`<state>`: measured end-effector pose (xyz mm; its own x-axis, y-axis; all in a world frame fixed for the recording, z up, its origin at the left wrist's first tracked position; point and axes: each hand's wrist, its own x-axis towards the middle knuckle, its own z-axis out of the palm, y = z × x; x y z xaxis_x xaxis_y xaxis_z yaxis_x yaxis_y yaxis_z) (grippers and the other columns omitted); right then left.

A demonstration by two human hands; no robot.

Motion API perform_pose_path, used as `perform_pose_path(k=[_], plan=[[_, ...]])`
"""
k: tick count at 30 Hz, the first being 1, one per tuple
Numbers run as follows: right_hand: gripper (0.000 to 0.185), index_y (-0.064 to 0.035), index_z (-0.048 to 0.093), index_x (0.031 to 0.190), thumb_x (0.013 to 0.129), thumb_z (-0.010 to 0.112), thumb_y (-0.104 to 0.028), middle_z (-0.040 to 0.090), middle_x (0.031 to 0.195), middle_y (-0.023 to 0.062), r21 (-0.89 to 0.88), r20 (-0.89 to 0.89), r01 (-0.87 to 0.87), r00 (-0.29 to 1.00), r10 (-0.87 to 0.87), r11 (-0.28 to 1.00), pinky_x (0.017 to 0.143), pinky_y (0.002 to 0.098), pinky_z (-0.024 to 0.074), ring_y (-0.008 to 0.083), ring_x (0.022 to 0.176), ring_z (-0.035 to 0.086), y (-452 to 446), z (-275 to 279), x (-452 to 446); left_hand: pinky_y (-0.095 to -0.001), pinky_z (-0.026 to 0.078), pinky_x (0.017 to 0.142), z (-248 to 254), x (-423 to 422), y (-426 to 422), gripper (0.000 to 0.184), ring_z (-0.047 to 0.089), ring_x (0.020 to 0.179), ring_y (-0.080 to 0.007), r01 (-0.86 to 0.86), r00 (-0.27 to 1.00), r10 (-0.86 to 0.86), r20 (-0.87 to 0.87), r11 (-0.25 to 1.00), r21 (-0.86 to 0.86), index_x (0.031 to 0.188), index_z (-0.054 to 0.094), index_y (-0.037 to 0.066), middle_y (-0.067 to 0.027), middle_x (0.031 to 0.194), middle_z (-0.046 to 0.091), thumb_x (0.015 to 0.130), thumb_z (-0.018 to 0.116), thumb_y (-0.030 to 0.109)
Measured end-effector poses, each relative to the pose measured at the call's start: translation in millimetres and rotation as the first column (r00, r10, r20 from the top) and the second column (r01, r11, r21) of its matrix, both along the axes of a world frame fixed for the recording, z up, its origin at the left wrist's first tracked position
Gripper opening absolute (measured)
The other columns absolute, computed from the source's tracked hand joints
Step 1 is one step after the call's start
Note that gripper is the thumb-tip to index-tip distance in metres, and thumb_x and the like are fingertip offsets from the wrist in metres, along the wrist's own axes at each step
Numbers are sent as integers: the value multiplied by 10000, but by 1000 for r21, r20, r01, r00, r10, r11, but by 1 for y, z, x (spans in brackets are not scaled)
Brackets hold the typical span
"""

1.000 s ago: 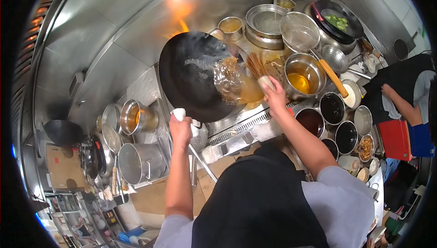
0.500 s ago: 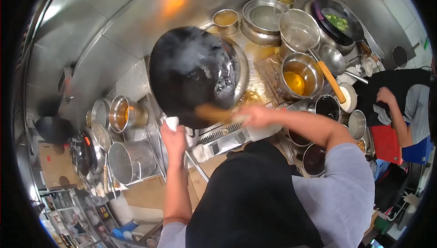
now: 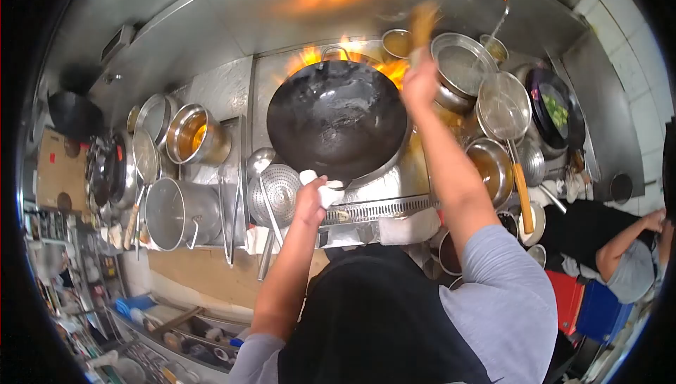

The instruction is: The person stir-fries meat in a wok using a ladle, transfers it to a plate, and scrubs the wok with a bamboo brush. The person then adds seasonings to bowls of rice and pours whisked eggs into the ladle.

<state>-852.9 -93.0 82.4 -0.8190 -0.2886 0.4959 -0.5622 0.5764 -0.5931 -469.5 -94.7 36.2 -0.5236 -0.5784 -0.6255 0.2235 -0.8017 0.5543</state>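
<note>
Black and glossy, the wok (image 3: pixel 338 120) is set over the burner, with its hollow turned upward and only a thin wet sheen shown inside. Flames (image 3: pixel 303 60) are thrown up behind its far rim, around the looped far handle (image 3: pixel 336 52). At the near rim, a white cloth (image 3: pixel 324 189) is gripped in the closed left hand (image 3: pixel 308 203); how the near handle is held beneath it cannot be told. A brush (image 3: pixel 424 23) is clasped in the right hand (image 3: pixel 420 87), its fingers curled tightly; it is held up clear of the wok, past the right edge, with its bristles pointed away and blurred. Just left of the cloth, a perforated skimmer (image 3: pixel 274 194) is laid on the steel worktop (image 3: pixel 262 120). To the right, a strainer (image 3: pixel 504 107) with a wooden handle is rested near a pot (image 3: pixel 496 172) of yellow liquid. Farther left, a tall pot (image 3: pixel 165 211) is placed beside a second pan (image 3: pixel 189 134), in which amber liquid is seen.
</note>
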Motion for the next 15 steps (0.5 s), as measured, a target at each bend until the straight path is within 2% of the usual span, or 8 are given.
perform_pose_path(k=[2,4,6,9,10,12,14,15], plan=[[481,-89,654,1323,854,719,-177,629,1349,182,608,304,-539,837,456,583,980,494,550,392,1177,661,-3,-62,57,-469,645,720,-2,-5,6,156,747,820,-338,21,1000,-21,1,1000,22,1094,570,-43,-194,955,713,999,622,69],[520,-175,681,1305,804,797,-254,660,1296,132,403,391,-857,478,786,320,987,471,546,365,1181,663,17,-37,143,-468,643,748,8,-5,13,180,753,870,-335,-2,1000,2,-5,999,43,1133,580,-49,-201,1007,726,1010,609,79],[570,-145,661,1360,815,796,-245,645,1333,142,135,525,-962,272,807,236,997,469,530,387,1193,646,34,15,188,-454,629,763,8,-1,20,177,741,873,-302,-7,1000,7,-16,1000,17,1147,583,-9,-155,999,718,1002,609,89],[462,-117,723,1276,833,786,-230,734,1209,133,25,624,-972,196,757,232,972,467,546,358,1139,693,28,-9,127,-454,620,774,-11,-1,22,186,732,881,-292,33,999,-33,-34,999,8,1161,567,11,-133,999,702,994,607,83],[397,-123,761,1201,825,794,-244,760,1157,139,320,751,-888,451,482,331,942,448,569,341,1098,719,18,19,95,-457,624,776,-14,-4,21,203,730,885,-290,53,998,-53,-38,999,7,1169,554,2,-132,1005,691,985,613,64],[518,-112,635,1377,881,714,-237,701,1218,168,714,202,-446,869,451,541,884,463,590,367,1083,714,-1,-7,23,-443,628,760,5,-14,25,190,726,864,-275,-8,1000,8,4,1000,-14,1139,569,8,-126,989,680,959,628,11],[599,-88,482,1506,953,654,-240,585,1394,207,340,10,-222,972,233,914,919,500,571,419,1132,674,-15,2,11,-424,635,738,1,-18,24,179,718,843,-256,-76,995,78,66,996,-42,1081,586,5,-120,957,670,923,654,-49],[599,-88,482,1506,953,654,-240,585,1394,207,341,10,-230,970,242,911,919,500,571,419,1132,674,-23,-5,12,-424,635,738,1,-19,26,179,718,843,-256,-85,994,87,65,996,-41,1081,586,5,-120,957,670,923,654,-49]])
